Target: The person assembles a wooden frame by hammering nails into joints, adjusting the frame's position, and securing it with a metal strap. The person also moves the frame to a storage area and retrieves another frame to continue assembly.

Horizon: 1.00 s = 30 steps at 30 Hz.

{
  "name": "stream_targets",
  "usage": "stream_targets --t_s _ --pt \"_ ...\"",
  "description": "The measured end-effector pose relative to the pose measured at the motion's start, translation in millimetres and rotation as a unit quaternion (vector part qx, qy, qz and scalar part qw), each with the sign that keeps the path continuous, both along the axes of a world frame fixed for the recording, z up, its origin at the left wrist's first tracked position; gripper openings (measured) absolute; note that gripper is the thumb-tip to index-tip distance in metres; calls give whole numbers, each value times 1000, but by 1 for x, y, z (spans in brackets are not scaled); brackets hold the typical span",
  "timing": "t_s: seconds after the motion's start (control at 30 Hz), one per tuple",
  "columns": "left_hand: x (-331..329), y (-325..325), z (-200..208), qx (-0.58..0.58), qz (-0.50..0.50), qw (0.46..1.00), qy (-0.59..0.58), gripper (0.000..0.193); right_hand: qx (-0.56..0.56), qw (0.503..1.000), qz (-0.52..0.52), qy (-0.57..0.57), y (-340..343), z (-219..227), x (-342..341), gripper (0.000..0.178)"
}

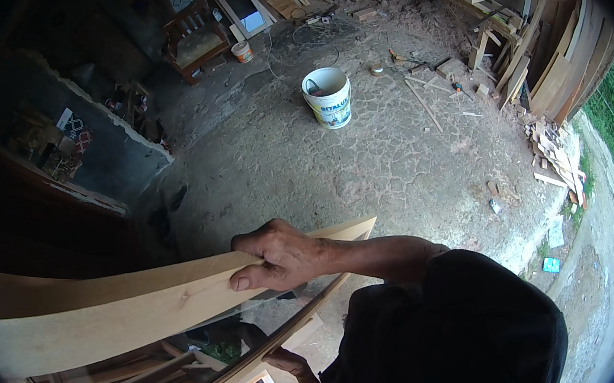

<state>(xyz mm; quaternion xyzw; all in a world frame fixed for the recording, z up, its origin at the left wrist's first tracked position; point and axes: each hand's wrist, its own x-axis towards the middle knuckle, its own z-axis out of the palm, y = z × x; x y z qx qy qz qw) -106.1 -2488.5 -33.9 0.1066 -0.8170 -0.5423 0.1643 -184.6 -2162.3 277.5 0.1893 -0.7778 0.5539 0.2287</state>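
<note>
My right hand [278, 256] grips a pale, glass-paned wooden frame [148, 313]

It fills the lower left, my thumb and fingers clasped over its upper edge. At lower centre my left hand [286, 361] is by its lower edge; I cannot tell whether it grips.

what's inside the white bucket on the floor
Inside the white bucket, a grey shape shows at the left, too unclear to identify. The bucket's near side hides the bottom, so anything lower cannot be seen.

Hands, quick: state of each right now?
Left hand: at the frame; grip partly hidden, can't tell.
Right hand: closed, holding the frame's wooden rail.
</note>
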Motion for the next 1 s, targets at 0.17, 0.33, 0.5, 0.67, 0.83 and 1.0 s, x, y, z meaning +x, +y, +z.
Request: stream_targets --t_s 0.17,0.33,0.5,0.67,0.83,1.0 --pt "-44 123 25 -167 -177 945 220 37 14 996 -57 61 134 46 2 60" --pt "-98 224 17 -36 -170 977 127 49 8 987 -153 45 258 103 23 67" --pt "-141 363 6 -16 -251 947 200 68 31 969 -243 42 358 130 39 72" --pt "-166 523 57 290 -357 879 122 94 3 934 -350 68 470 124 50 77" --pt "-218 680 79 322 -389 857 101 101 -126 874 -460 96 597 103 66 74" --pt "-272 840 94 298 -535 785 94 87 -255 749 -573 213 719 99 103 75"
